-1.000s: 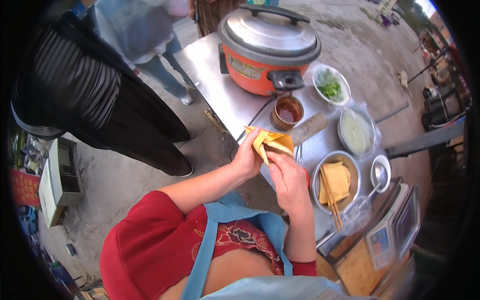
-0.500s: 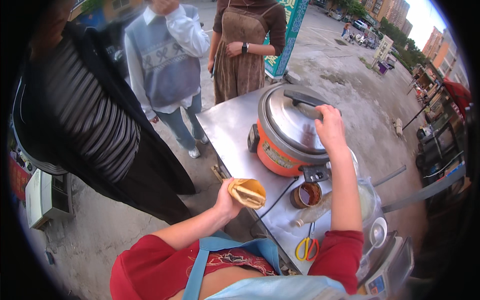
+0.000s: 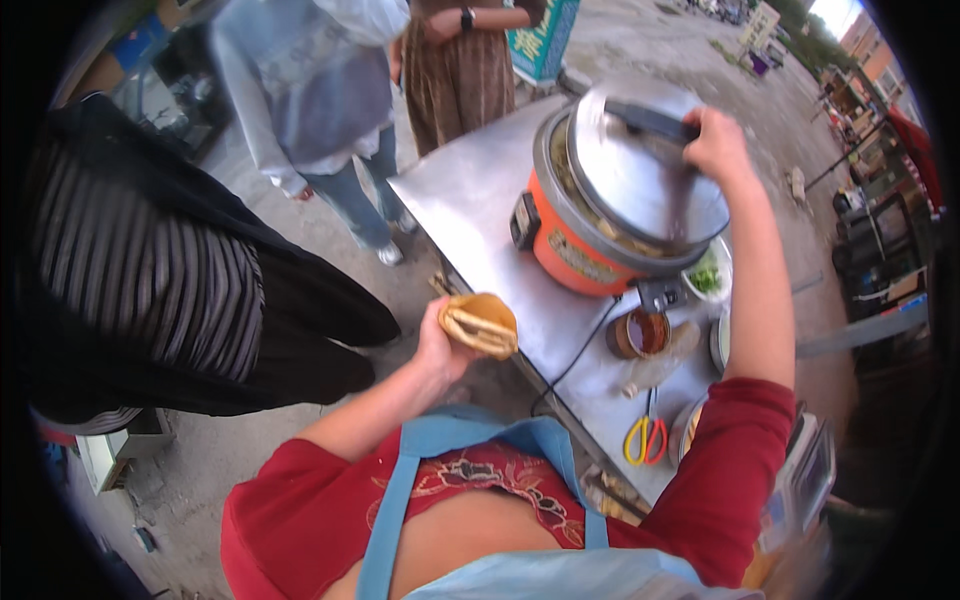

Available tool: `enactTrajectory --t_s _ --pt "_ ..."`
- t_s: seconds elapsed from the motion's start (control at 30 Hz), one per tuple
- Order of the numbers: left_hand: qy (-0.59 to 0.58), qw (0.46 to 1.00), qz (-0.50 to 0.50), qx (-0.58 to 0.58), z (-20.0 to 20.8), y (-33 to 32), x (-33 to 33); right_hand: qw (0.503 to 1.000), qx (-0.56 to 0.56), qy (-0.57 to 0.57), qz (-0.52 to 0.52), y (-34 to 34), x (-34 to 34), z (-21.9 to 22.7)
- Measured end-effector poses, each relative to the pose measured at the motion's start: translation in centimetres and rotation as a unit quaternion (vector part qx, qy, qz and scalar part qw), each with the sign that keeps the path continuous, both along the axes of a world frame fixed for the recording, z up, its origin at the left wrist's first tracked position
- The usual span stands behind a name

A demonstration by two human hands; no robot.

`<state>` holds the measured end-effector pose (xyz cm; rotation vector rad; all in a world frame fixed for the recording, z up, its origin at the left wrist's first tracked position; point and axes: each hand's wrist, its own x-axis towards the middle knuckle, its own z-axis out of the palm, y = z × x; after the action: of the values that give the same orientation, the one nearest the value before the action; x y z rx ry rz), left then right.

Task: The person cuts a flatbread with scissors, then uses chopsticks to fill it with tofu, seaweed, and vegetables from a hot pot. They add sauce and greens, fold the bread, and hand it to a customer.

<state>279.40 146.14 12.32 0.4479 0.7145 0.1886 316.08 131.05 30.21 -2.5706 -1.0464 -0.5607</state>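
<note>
My left hand [image 3: 440, 348] is closed round a brown paper bag, from which a folded flatbread [image 3: 478, 329] shows at the open end. My right hand [image 3: 718, 146] grips the black handle of a shiny metal lid [image 3: 630, 180]. The lid sits raised and tilted over an orange electric cooker [image 3: 575, 252]. Along the left side a gap shows between lid and rim, with food inside that I cannot make out clearly.
On the metal table [image 3: 470, 200] are a cup of dark red sauce [image 3: 640, 334], a bowl of chopped greens [image 3: 708, 272], a clear bottle [image 3: 665, 358] and scissors [image 3: 645, 438]. A cord [image 3: 575, 365] runs off its edge. People stand beyond it and at left, one in stripes [image 3: 150, 240].
The lid has come up and to the right in my right hand, uncovering part of the cooker. The bowl of greens has come into sight. My left hand still holds the bagged flatbread.
</note>
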Motion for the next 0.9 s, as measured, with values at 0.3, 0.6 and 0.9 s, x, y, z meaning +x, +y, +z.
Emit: enactTrajectory --t_s 0.3,0.6,0.9 --pt "-0.009 0.987 -0.155 -0.046 1.9 -3.2 2.3 0.985 0.004 0.015 -0.17 -13.7 -11.1 11.5" --pt "0.013 0.935 -0.353 -0.024 3.6 -8.8 4.1 0.889 0.081 0.158 -0.423 -27.6 -33.9 7.7" --pt "0.03 0.875 -0.482 0.007 3.0 -11.8 5.0 0.646 0.031 0.253 -0.72 -31.1 -58.1 -2.1"
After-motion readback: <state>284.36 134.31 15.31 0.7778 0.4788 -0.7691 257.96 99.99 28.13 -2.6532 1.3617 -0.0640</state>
